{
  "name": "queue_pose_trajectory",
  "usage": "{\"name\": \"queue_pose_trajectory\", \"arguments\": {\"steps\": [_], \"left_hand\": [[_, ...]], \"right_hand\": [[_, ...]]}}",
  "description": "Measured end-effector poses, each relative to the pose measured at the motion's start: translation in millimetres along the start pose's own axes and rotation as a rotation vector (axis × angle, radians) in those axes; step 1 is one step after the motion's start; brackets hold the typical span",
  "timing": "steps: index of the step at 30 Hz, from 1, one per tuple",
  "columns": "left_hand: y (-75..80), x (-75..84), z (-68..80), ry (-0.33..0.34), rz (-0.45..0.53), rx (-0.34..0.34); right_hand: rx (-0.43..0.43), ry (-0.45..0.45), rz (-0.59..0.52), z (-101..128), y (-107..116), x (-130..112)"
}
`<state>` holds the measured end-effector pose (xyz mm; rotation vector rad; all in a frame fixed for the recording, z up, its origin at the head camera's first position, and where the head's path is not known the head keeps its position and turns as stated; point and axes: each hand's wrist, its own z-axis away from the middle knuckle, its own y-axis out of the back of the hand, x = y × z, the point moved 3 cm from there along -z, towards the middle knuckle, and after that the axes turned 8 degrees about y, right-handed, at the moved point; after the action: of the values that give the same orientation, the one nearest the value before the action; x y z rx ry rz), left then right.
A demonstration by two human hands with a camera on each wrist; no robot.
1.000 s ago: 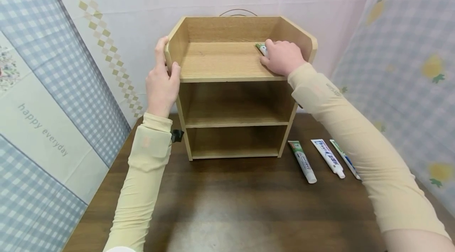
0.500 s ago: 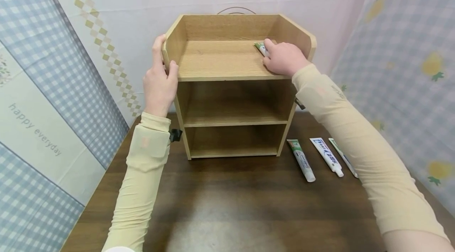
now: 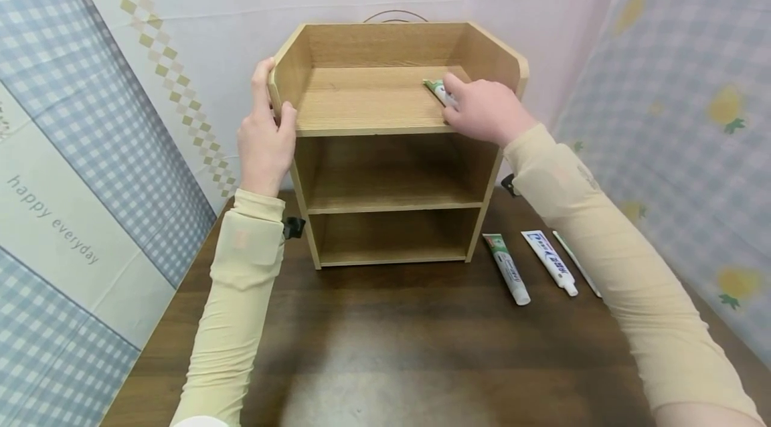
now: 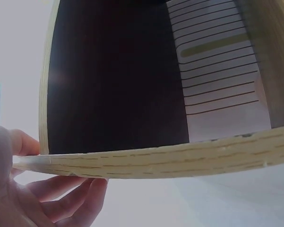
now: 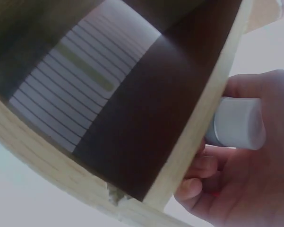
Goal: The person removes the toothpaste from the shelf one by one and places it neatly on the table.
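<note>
A small wooden shelf unit with an open top tray and two compartments below stands on the table. My left hand grips its left side panel, thumb inside and fingers outside; the left wrist view shows the panel's edge between them. My right hand holds a green-and-white toothpaste tube over the right part of the top board, its crimped end pointing to the back left. The tube's white cap shows against my right palm in the right wrist view, beside the front edge of the board.
To the right of the unit, a green-and-white toothpaste tube, a blue-and-white one and a thin tube, partly behind my right sleeve, lie on the dark wooden table. Patterned cloths hang at the back and both sides.
My right hand has drawn slightly toward the front right of the top board, and the tube has come forward with it. My left hand keeps its grip on the side panel.
</note>
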<state>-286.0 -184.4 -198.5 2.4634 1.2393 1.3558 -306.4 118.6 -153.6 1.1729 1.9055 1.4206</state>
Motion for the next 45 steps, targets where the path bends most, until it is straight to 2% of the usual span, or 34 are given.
{"name": "queue_pose_trajectory", "arguments": {"steps": [6, 13, 21, 31, 38, 45], "left_hand": [[0.6, 0.9, -2.7, -0.002, 0.003, -0.001], [1.6, 1.3, -3.0, 0.002, -0.006, 0.002], [3.7, 3.3, -1.9, 0.004, -0.004, 0.010], [1.8, 5.0, -1.4, -0.002, 0.002, 0.003], [0.7, 4.9, -1.8, -0.006, 0.006, 0.003], [1.4, 4.3, -2.0, -0.004, 0.007, 0.013]], "right_hand": [[0.080, 0.021, -0.023, 18.6, 3.1, -8.4], [0.127, -0.004, -0.049, 41.8, 3.5, -17.0], [0.247, 0.023, -0.036, 64.1, 0.4, -25.0], [0.453, 0.070, -0.089, 94.4, -8.2, -25.0], [0.623, 0.147, -0.105, 123.3, -16.1, -30.2], [0.715, 0.178, -0.100, 151.0, -29.4, -33.1]]}}
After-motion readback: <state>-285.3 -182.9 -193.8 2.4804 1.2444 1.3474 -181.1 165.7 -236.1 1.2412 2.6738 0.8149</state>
